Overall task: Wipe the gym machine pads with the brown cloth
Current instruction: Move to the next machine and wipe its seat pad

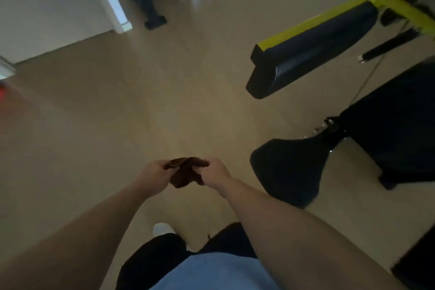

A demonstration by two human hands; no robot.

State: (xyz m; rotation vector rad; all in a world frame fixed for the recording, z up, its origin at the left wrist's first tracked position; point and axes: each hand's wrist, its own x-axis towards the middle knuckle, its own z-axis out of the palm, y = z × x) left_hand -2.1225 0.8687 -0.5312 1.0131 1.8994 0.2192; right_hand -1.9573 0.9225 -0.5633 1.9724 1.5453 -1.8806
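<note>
Both my hands hold the brown cloth (186, 172) in front of me, low in the middle of the view. My left hand (154, 178) pinches its left edge and my right hand (215, 173) grips its right side; the cloth hangs bunched between them. To the right of my hands sits a black rounded seat pad (289, 169) of a gym machine. Farther back on the right is a long black bench pad (313, 52) with a yellow edge, on a yellow frame (397, 0). Neither hand touches a pad.
Tan floor (141, 101) spreads ahead and to the left. A black machine frame (150, 7) stands at the back beside a white wall (47, 2). A dark machine base (400, 139) and a black handle bar (388, 45) lie at the right. My legs and a white shoe (162, 228) are below.
</note>
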